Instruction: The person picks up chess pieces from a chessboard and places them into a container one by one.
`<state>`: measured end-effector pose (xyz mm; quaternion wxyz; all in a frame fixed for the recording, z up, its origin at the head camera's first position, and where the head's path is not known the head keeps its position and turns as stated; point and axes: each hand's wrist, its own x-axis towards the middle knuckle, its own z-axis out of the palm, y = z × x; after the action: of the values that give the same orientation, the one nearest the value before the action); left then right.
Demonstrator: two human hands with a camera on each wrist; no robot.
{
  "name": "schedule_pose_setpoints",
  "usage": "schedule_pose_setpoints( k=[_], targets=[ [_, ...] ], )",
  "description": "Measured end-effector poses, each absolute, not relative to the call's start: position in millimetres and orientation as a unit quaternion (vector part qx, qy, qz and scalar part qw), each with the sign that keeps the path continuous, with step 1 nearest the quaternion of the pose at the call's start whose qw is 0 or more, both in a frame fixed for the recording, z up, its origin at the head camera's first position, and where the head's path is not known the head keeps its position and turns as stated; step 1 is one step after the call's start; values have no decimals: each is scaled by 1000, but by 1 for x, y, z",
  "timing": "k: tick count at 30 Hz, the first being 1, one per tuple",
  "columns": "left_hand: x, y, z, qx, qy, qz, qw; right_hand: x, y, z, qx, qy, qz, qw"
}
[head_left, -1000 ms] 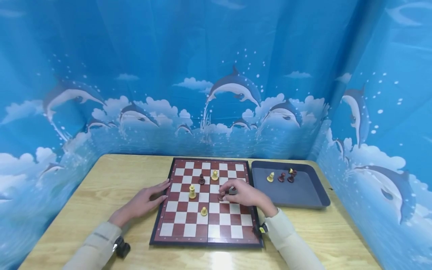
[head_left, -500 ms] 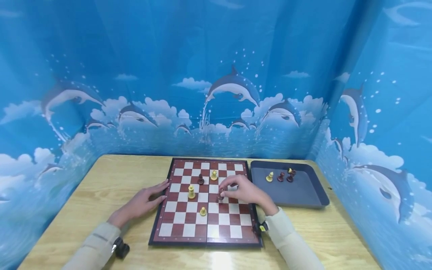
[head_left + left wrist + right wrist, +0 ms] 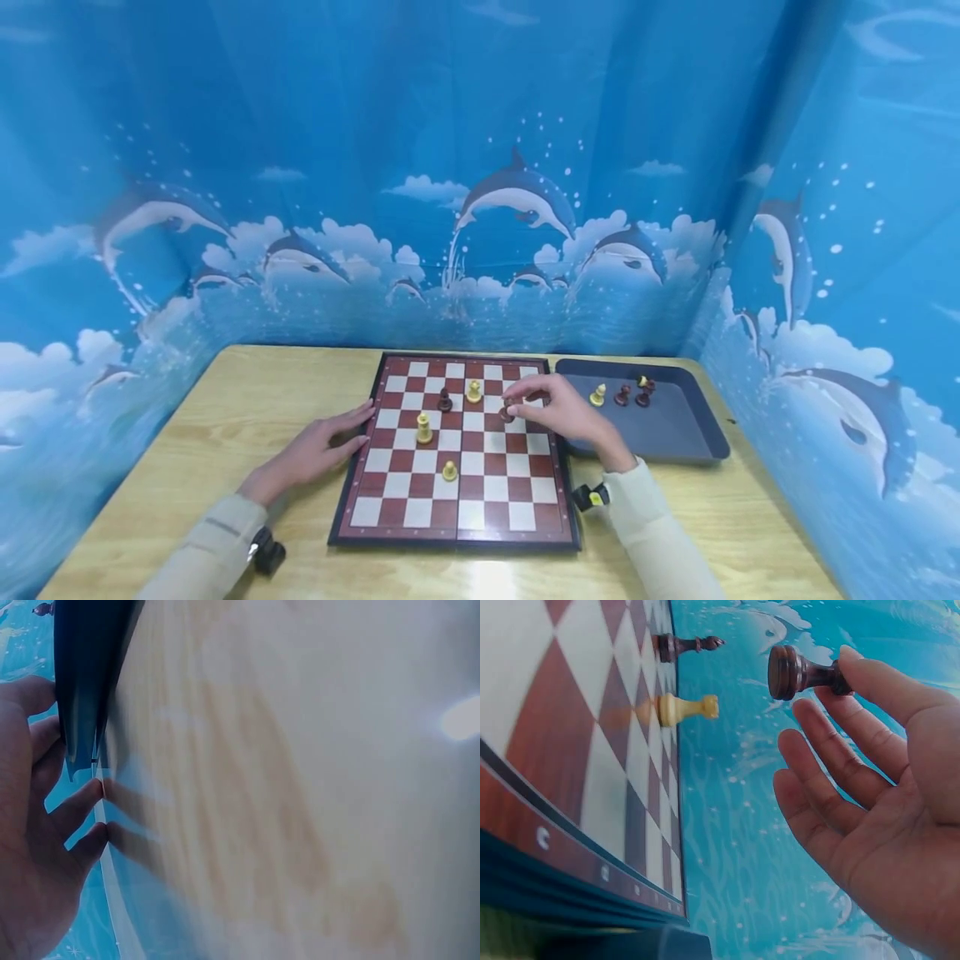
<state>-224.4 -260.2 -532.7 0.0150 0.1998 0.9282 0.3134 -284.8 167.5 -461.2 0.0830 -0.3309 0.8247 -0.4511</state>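
My right hand [image 3: 562, 408] pinches a dark chess piece [image 3: 799, 673] between thumb and fingertips. The piece is off the chessboard [image 3: 431, 508], tipped on its side in the right wrist view, and fingers hide its top. My left hand [image 3: 318, 450] lies at the board's left edge, its fingertips against the dark rim [image 3: 86, 690] in the left wrist view. On the board stand a dark bishop [image 3: 682, 646], a pale crowned piece [image 3: 474, 392], a taller pale piece [image 3: 423, 428] and a pale pawn [image 3: 449, 472].
A grey tray [image 3: 675, 433] sits right of the board. It holds a pale piece [image 3: 597, 395], a dark piece [image 3: 622, 396] and a small dark-and-pale cluster [image 3: 643, 392]. Behind the wooden table [image 3: 285, 375] hangs a blue dolphin-printed curtain [image 3: 345, 167].
My right hand has lifted the dark chess piece off its square and carried it to the right and farther back. The left hand stays at the board's edge.
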Motion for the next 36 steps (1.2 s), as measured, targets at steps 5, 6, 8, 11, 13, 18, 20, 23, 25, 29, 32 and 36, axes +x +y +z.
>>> schedule_pose_setpoints(
  k=[5, 6, 8, 11, 13, 18, 20, 23, 25, 29, 32, 36],
  targets=[
    [-225, -260, -535, 191, 929, 315, 24, -286, 179, -455, -311, 819, -478, 65],
    [-224, -260, -535, 192, 929, 314, 25, -287, 182, -454, -308, 819, -481, 59],
    [-223, -261, -536, 191, 929, 316, 26, -288, 188, -453, -298, 817, -491, 52],
    [-223, -260, -536, 194, 928, 318, 23, -290, 199, -451, -288, 814, -503, 29],
    [-223, -260, -535, 198, 927, 319, 20, -290, 206, -449, -279, 814, -509, 18],
    [-224, -260, -534, 200, 926, 319, 20, -291, 222, -444, -259, 817, -514, -6],
    [-224, -260, -534, 197, 926, 321, 22, -293, 228, -443, -255, 815, -520, -14],
    [-224, -261, -536, 197, 927, 319, 26, -295, 237, -442, -248, 807, -536, -16],
    [-224, -262, -536, 195, 927, 319, 25, -297, 244, -442, -248, 804, -540, -22],
    [-224, -262, -534, 201, 927, 317, 14, -300, 258, -442, -236, 803, -546, -32],
    [-224, -261, -534, 206, 926, 317, 10, -300, 271, -444, -215, 808, -547, -37],
    [-223, -261, -534, 206, 926, 316, 11, -300, 288, -448, -200, 813, -543, -58]
  ],
)
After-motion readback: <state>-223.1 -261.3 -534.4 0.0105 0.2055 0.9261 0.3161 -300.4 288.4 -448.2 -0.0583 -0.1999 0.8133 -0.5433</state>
